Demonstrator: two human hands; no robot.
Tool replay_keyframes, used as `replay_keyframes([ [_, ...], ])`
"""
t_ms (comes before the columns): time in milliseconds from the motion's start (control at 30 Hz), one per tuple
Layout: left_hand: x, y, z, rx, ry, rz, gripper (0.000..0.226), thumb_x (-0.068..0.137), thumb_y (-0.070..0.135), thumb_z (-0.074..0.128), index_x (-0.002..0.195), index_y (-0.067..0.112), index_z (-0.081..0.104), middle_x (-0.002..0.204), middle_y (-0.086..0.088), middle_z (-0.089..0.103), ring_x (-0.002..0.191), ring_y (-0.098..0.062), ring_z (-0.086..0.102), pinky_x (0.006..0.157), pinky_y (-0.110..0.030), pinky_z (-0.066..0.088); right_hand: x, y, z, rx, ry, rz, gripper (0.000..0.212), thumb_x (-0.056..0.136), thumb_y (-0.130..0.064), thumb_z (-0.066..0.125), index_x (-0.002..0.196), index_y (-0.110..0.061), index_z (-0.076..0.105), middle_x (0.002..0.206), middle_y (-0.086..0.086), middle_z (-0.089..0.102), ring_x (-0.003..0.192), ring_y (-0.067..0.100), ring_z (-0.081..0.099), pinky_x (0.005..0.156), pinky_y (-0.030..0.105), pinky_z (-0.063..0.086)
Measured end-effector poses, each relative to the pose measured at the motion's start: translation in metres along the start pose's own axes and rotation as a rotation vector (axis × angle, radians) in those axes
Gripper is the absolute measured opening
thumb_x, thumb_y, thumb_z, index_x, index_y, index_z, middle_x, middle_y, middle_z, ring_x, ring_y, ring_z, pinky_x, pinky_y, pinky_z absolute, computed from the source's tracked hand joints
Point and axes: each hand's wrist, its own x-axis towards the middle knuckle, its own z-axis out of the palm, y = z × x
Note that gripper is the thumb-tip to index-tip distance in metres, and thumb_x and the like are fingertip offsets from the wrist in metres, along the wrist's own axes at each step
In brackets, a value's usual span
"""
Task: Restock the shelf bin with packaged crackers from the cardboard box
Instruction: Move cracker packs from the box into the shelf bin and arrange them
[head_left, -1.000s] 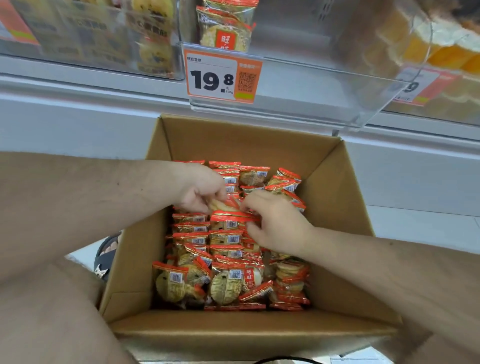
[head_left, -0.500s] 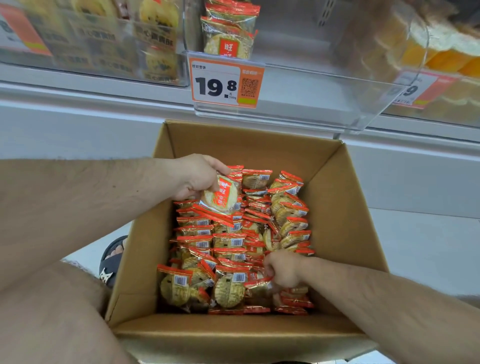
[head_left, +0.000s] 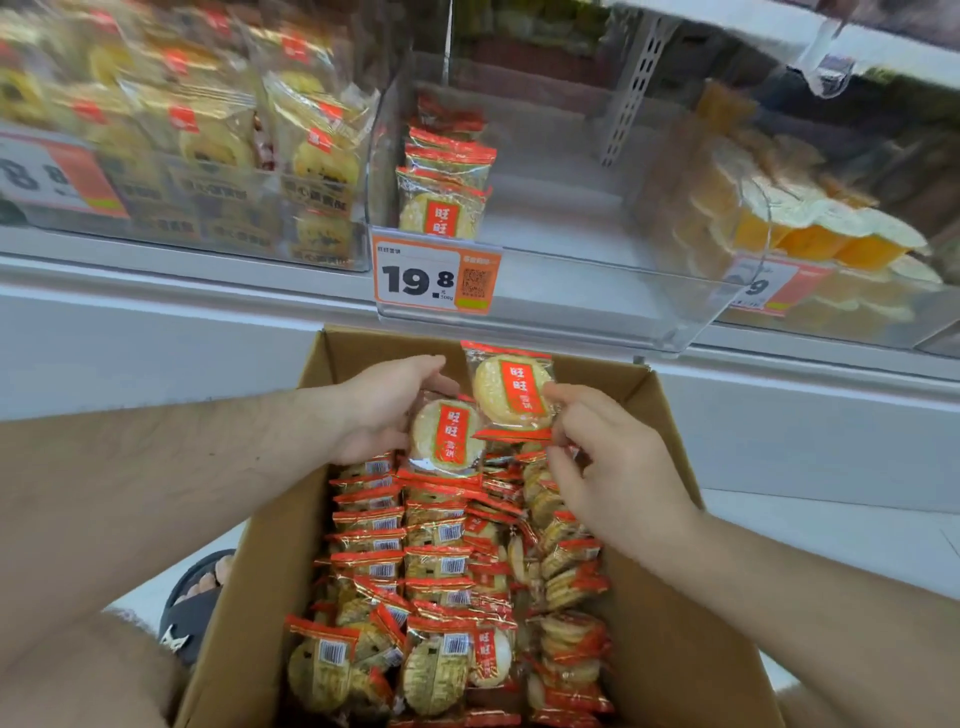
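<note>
An open cardboard box in front of me is packed with several red-and-clear cracker packets. My left hand holds one packet over the box's far end. My right hand pinches a second packet by its lower right edge, lifted just above the first. Straight above the box is the clear shelf bin with an orange 19.8 price tag. A short row of the same packets stands at the bin's left side.
A clear bin of larger yellow pastry packs sits to the left, and one of orange-wrapped cakes to the right. A white shelf ledge runs below the bins. A foot in a dark sandal stands left of the box.
My right hand has come up from the near end of the box with a packet. My left hand has raised its packet slightly. The view has tilted up toward the shelf.
</note>
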Motion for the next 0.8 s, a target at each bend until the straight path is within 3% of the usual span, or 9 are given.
replay_keyframes([
  [100,-0.007,0.006,0.007,-0.13,-0.046,0.043,0.052,0.098,0.056,0.039,0.115,0.013,0.063,0.105,-0.012,0.072,0.092,-0.025,0.068,0.078,-0.037,0.054,0.005,-0.005,0.009,-0.009,0.019,-0.039,0.01,0.083,-0.012,0.057,0.08,-0.018,0.05,0.116,0.01,0.066,0.102,0.025,0.066,0.081,0.033,0.056],
  [200,-0.014,0.008,0.01,-0.198,-0.095,0.065,0.053,0.098,0.057,0.039,0.122,0.014,0.06,0.11,-0.01,0.073,0.099,-0.023,0.07,0.084,-0.037,0.054,0.006,-0.006,0.012,-0.037,-0.013,-0.074,0.019,0.073,0.003,0.072,0.077,-0.011,0.058,0.111,0.012,0.066,0.098,0.025,0.067,0.08,0.032,0.056],
  [300,-0.022,0.014,0.009,-0.007,-0.136,0.168,0.033,0.095,0.03,0.061,0.123,0.014,0.06,0.11,-0.008,0.073,0.101,-0.023,0.069,0.091,-0.038,0.053,0.01,-0.008,0.008,0.021,-0.083,-0.059,0.016,0.075,0.0,0.071,0.078,-0.011,0.059,0.115,0.008,0.063,0.101,0.02,0.064,0.084,0.026,0.054],
  [367,-0.028,0.022,0.006,0.169,-0.107,0.26,0.032,0.088,0.013,0.071,0.118,0.015,0.06,0.107,-0.007,0.072,0.094,-0.02,0.069,0.081,-0.033,0.055,0.013,-0.009,0.005,0.091,-0.113,-0.022,0.005,0.079,-0.013,0.061,0.084,-0.013,0.06,0.122,0.003,0.059,0.109,0.011,0.059,0.09,0.016,0.048],
  [467,-0.042,0.036,-0.002,0.298,-0.069,0.366,0.032,0.082,0.007,0.076,0.109,0.017,0.061,0.101,-0.008,0.072,0.09,-0.023,0.071,0.082,-0.04,0.058,0.023,-0.014,-0.004,0.191,-0.059,0.139,0.019,0.074,-0.026,0.061,0.093,-0.02,0.059,0.123,-0.008,0.056,0.115,-0.003,0.051,0.094,0.009,0.041],
  [533,-0.051,0.044,-0.006,0.318,-0.116,0.415,0.036,0.081,0.005,0.077,0.112,0.018,0.062,0.106,-0.013,0.071,0.099,-0.032,0.069,0.09,-0.049,0.055,0.036,-0.019,-0.012,0.273,-0.018,0.392,0.037,0.074,-0.029,0.073,0.103,-0.031,0.051,0.11,-0.013,0.059,0.097,-0.001,0.057,0.082,0.015,0.047],
  [633,-0.062,0.052,-0.006,0.275,-0.175,0.482,0.047,0.08,-0.007,0.072,0.117,0.021,0.062,0.1,-0.005,0.072,0.087,-0.019,0.071,0.074,-0.032,0.06,0.055,-0.02,-0.02,0.521,-0.11,0.65,0.073,0.071,-0.031,0.085,0.126,-0.035,0.038,0.106,-0.009,0.06,0.071,0.009,0.061,0.066,0.026,0.05],
  [700,-0.07,0.056,-0.004,0.279,-0.202,0.508,0.056,0.079,-0.011,0.071,0.12,0.025,0.06,0.095,0.002,0.071,0.079,-0.011,0.071,0.066,-0.024,0.056,0.063,-0.02,-0.024,0.705,-0.189,0.682,0.087,0.064,-0.037,0.084,0.136,-0.031,0.035,0.114,-0.005,0.063,0.074,0.013,0.063,0.068,0.03,0.053],
  [800,-0.079,0.062,-0.004,0.386,-0.203,0.558,0.071,0.077,-0.01,0.074,0.127,0.037,0.055,0.11,0.002,0.066,0.084,-0.004,0.069,0.074,-0.028,0.059,0.073,-0.023,-0.029,0.808,-0.269,0.663,0.071,0.058,-0.031,0.081,0.123,-0.027,0.052,0.113,0.0,0.068,0.087,0.015,0.072,0.073,0.029,0.056],
])
